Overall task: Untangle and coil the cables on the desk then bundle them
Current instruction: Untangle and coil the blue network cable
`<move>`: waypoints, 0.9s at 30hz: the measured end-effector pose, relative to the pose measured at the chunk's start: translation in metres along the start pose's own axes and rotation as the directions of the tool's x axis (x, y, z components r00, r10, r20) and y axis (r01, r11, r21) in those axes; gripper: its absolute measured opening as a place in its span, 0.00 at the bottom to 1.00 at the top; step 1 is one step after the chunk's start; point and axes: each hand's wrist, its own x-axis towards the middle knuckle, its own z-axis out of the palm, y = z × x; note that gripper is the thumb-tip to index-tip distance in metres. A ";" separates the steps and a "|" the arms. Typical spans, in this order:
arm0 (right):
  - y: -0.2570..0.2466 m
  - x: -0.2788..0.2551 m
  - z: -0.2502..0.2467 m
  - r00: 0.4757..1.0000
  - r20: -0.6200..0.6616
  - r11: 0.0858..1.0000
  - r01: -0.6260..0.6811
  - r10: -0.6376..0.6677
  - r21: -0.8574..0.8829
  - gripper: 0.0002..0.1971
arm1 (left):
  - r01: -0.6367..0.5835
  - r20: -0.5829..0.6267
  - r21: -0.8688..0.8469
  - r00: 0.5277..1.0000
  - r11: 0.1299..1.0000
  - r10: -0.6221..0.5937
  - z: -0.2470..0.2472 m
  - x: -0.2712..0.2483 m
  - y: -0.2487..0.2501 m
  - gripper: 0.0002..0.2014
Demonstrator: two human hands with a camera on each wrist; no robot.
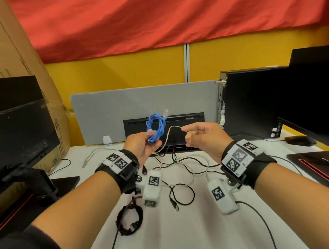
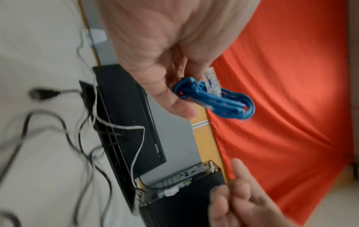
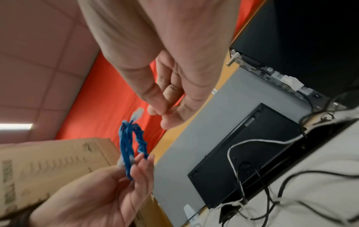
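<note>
My left hand (image 1: 150, 144) is raised above the desk and grips a coiled blue network cable (image 1: 156, 128) at its lower edge; its clear plugs stick out of the coil (image 2: 223, 106). My right hand (image 1: 187, 134) hovers just right of it, thumb and forefinger pinched together. No cable shows between them in the right wrist view (image 3: 158, 112). A white cable (image 1: 170, 131) arches up from the desk between both hands. A tied black cable coil (image 1: 130, 218) lies near the front. Loose black and white cables (image 1: 190, 173) sprawl across the white desk (image 1: 187, 235).
A black keyboard (image 1: 186, 120) leans on a grey panel (image 1: 119, 108) behind the hands. A computer tower (image 1: 251, 102) and a monitor (image 1: 317, 98) stand right, another monitor (image 1: 18, 130) and a cardboard box (image 1: 4, 48) left. A mouse (image 1: 299, 141) lies far right.
</note>
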 end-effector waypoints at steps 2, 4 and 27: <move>0.002 0.002 -0.001 0.998 -0.022 0.996 -0.048 0.050 0.080 0.12 | -0.069 -0.008 0.131 0.997 0.989 0.071 -0.004 0.000 0.003 0.04; 0.002 0.004 0.007 0.992 -0.035 0.986 -0.114 0.119 0.119 0.10 | -0.114 -0.006 0.205 0.993 0.972 0.118 -0.002 -0.002 0.001 0.04; 0.026 -0.002 0.099 0.920 0.377 0.906 -0.248 0.108 0.344 0.15 | 0.019 0.038 0.246 0.999 0.969 -0.030 -0.053 -0.024 0.009 0.12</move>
